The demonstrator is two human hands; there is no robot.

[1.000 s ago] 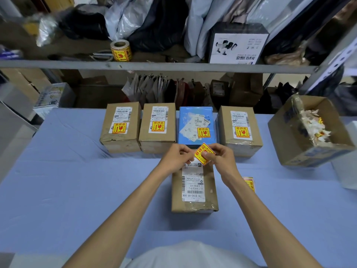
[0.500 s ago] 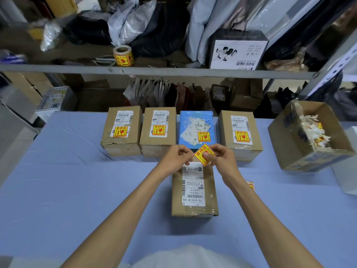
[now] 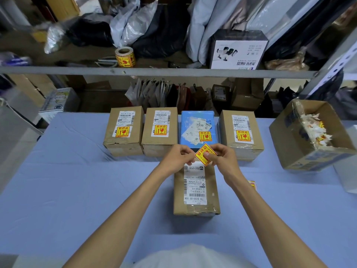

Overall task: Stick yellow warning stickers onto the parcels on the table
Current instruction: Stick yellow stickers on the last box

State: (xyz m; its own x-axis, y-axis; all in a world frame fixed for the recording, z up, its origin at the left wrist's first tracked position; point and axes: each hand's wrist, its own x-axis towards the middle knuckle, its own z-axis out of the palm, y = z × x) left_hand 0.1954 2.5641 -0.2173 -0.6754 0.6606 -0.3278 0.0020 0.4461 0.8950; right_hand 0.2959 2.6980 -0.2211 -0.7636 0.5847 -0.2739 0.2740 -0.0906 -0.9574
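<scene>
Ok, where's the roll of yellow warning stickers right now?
In the head view the sticker roll stands on the metal shelf behind the table, left of centre, near the grey plastic bags and well left of the white scanner box.

Yellow-and-red sticker [image 3: 205, 154]; brown parcel [image 3: 196, 190]; blue tablecloth [image 3: 77, 190].

Parcel packing room, small shipping stockroom. Worktop [image 3: 58, 180] under blue cloth carries row of taped parcels [image 3: 160, 130] with barcode labels. Metal shelf [image 3: 154, 71] behind holds sticker roll [image 3: 125, 57], grey mailer bags [image 3: 133, 22], barcode-scanner box [image 3: 238, 51]. Open carton [image 3: 286, 144] at worktop's right holds heap of peeled backings [image 3: 313, 130]. More cartons [image 3: 247, 93] stored below shelf.
</scene>
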